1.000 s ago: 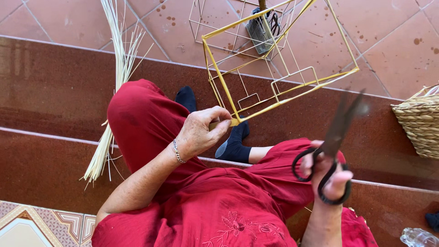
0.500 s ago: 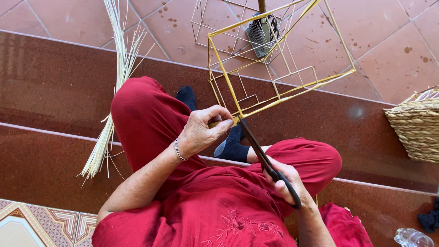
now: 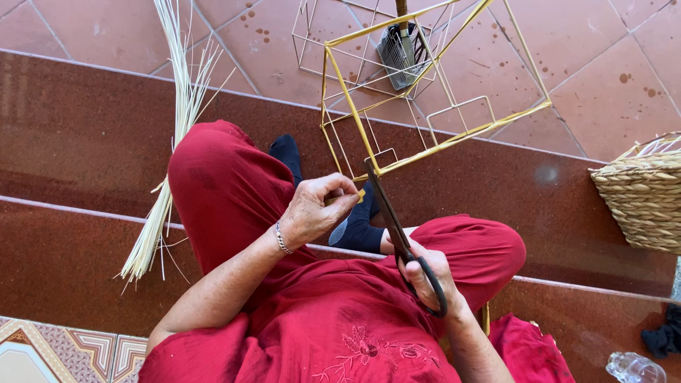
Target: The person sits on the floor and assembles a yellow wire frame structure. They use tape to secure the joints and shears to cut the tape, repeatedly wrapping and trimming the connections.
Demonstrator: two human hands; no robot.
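My left hand [image 3: 316, 211] pinches a yellow strip end at the lower corner of the frame [image 3: 425, 92], just above my knees. My right hand [image 3: 425, 276], fingers curled through the handles, grips the scissors [image 3: 397, 230], blades near-closed, tips at that corner. Basket [image 3: 642, 198] well right; straw [image 3: 167, 163] left.

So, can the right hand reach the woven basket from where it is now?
Probably not without moving. The right hand grips the scissors at the yellow frame; the woven basket sits far to the right on the step, though nothing blocks the way.
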